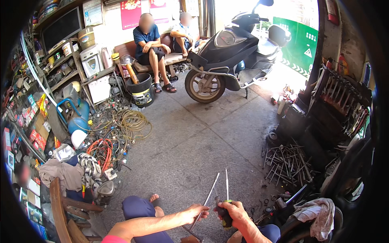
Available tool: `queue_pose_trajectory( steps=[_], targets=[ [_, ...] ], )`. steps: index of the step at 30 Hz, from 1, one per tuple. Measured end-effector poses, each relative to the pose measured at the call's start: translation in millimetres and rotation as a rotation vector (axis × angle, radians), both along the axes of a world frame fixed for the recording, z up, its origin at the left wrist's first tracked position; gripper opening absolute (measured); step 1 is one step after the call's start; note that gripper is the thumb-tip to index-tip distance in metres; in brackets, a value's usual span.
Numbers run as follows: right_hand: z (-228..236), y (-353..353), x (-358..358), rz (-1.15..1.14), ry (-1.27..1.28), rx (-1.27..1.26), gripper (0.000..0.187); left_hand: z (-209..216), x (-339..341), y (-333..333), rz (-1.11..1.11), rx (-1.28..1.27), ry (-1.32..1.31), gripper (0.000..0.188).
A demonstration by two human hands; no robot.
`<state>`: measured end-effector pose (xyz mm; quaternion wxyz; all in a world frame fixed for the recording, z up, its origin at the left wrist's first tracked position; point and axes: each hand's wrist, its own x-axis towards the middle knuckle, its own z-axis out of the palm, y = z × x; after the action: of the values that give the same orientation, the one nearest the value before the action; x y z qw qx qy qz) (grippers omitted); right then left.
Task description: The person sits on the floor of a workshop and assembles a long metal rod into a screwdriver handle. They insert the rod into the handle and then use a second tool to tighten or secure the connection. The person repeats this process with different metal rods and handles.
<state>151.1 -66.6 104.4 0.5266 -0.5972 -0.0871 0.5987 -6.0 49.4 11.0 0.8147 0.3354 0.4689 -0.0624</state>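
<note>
My left hand (195, 212) is closed around the shaft of a T-handle wrench (211, 191). Its thin rod slants up and to the right, and a dark crossbar shows below the hand. In my right hand (236, 211) I grip a screwdriver (227, 185) by its dark handle with a yellow-green band. The screwdriver's pale shaft points almost straight up. Both tools are held in the air over the grey floor (174, 162), their upper ends close together but apart. A small dark part beside my right fingers is too blurred to name.
A black scooter (239, 56) stands ahead. Two people sit on a bench (168, 58) behind a black bucket (139, 90). Hoses and cables (131, 123) cover the left floor. Metal rods (287, 164) lie at right, below hanging wrenches (338, 91); a rag (318, 214) drapes over a tyre.
</note>
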Motion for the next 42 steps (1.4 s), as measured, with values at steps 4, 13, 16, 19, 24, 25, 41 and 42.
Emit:
queue_pose_trajectory(
  steps=[4, 13, 16, 19, 24, 25, 41, 42],
  targets=[
    [12, 4, 10, -0.132, -0.052, 0.106, 0.021, -1, 0, 0, -0.022, 0.025, 0.020, 0.021],
    [6, -2, 3, 0.021, -0.099, 0.048, 0.020, 0, 2, -2, -0.056, 0.026, 0.031, 0.021],
    [0, -1, -1, 0.163, -0.135, -0.009, 0.023, -2, -1, -2, -0.044, 0.015, -0.005, 0.021],
    [3, 0, -6, 0.236, -0.146, -0.052, 0.024, 2, -2, -4, -0.004, 0.007, -0.023, 0.021],
    [-8, 0, -1, 0.158, -0.141, -0.042, 0.024, 5, 0, -2, -0.025, 0.025, 0.022, 0.020],
    [-3, 0, 0, 0.116, -0.165, -0.035, 0.023, 4, 0, -2, -0.027, 0.024, 0.022, 0.020],
    [55, 37, 60, -0.441, -0.083, 0.394, 0.024, -2, 1, 0, -0.028, 0.108, -0.102, 0.019],
    [48, 34, 59, -0.433, -0.099, 0.354, 0.023, 1, -1, -2, -0.016, 0.140, -0.128, 0.017]
  ],
)
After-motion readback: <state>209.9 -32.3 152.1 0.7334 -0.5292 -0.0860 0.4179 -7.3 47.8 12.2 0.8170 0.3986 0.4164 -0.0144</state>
